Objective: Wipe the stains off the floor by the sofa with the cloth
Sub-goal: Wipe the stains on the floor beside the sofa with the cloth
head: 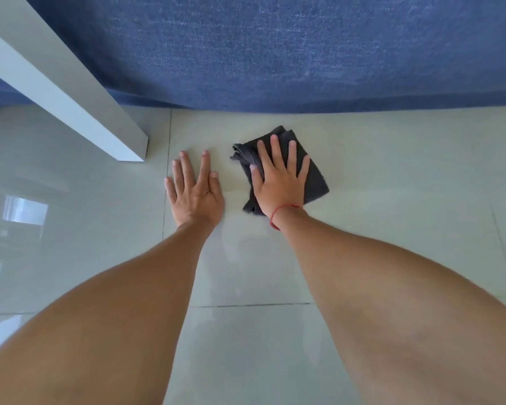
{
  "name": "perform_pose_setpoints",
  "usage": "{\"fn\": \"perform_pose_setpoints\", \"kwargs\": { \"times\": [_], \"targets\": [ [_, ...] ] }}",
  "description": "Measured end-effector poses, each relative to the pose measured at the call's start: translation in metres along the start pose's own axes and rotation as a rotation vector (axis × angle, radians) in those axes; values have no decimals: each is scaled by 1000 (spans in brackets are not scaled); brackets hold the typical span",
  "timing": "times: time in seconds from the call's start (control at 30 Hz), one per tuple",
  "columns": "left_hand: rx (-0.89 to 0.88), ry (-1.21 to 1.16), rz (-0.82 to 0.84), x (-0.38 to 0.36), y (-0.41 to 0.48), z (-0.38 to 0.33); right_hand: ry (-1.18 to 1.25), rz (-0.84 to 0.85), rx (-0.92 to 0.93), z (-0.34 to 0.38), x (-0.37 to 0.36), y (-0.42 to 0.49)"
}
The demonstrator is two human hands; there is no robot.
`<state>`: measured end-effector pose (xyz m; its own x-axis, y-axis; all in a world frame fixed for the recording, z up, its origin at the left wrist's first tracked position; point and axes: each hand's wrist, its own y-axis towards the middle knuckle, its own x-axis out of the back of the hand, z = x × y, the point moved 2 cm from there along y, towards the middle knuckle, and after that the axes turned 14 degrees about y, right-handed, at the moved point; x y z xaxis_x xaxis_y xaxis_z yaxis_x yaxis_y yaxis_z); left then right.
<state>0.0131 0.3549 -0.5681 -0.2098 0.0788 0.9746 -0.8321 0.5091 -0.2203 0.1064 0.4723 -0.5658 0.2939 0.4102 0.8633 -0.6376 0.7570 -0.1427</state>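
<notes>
Item: dark grey cloth (314, 178), folded and rumpled, lying on the pale tiled floor (392, 171) just in front of the blue sofa (275, 54). I judge it soft, light and limp, likely to slide easily on glossy tile. My right hand (279, 182) lies flat on it, fingers spread, pressing, not gripping. My left hand (195, 190) rests open on bare tile in front of the sofa, beside the cloth. Best hold: palm centred. I can make out no stains.
</notes>
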Motion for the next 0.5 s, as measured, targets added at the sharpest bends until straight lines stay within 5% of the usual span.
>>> {"fn": "perform_pose_setpoints", "kwargs": {
  "times": [0.17,0.5],
  "targets": [
    [-28,-31,-17,11,-3,8,-29,76,87,-32,19,-29],
    [147,-11,52,2,1,30,-10,-56,-182,-48,30,1]
  ]
}}
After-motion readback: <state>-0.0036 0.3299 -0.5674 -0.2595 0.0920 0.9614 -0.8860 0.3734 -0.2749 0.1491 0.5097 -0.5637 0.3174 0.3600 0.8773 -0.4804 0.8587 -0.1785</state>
